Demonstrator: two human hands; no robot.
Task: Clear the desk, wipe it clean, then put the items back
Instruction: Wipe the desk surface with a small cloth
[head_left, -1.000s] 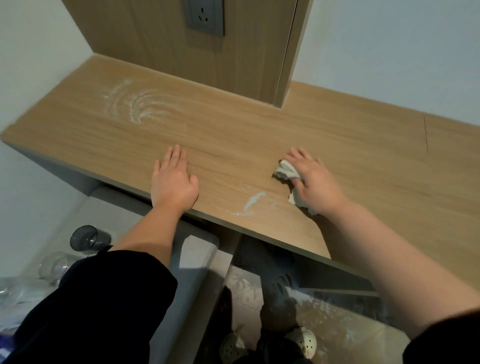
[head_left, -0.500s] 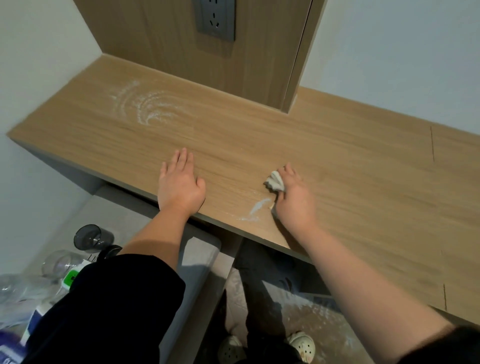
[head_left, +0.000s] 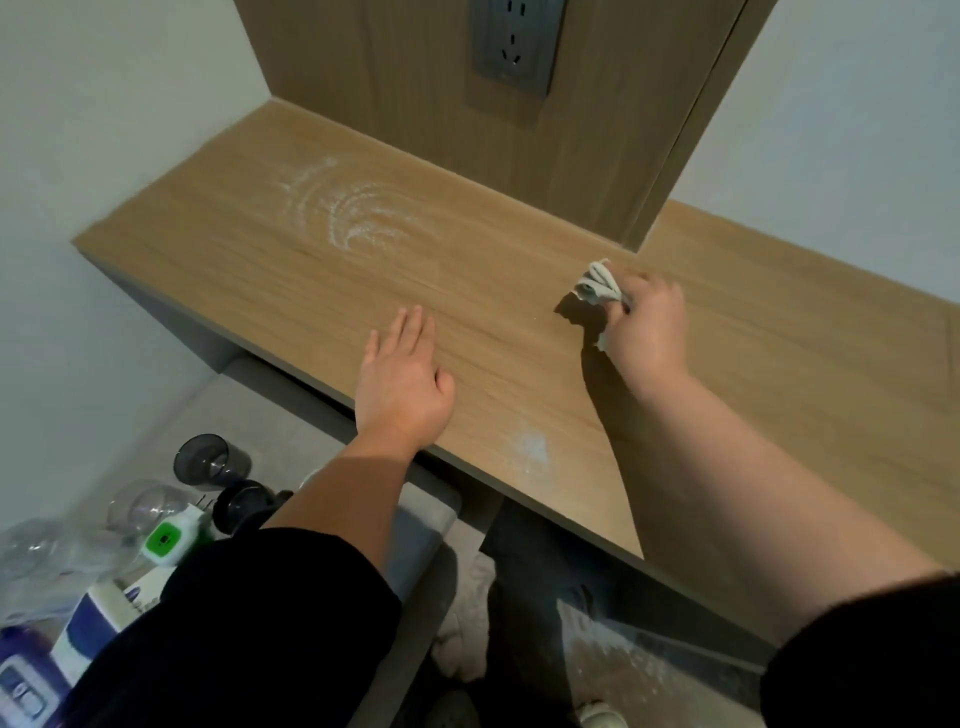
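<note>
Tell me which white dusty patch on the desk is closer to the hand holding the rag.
The small patch at the desk's front edge. It lies below the right hand holding the rag; the big swirled patch lies far off at the back left.

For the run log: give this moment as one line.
stage: wiping | right hand: gripping cloth | left hand: flat on desk | white residue: unwiped

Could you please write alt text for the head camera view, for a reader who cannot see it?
A person's right hand presses a crumpled white cloth onto a wooden desk, while the left hand rests flat on it. White powder smears remain at the desk's far left, with a smaller patch near the front edge.
</note>
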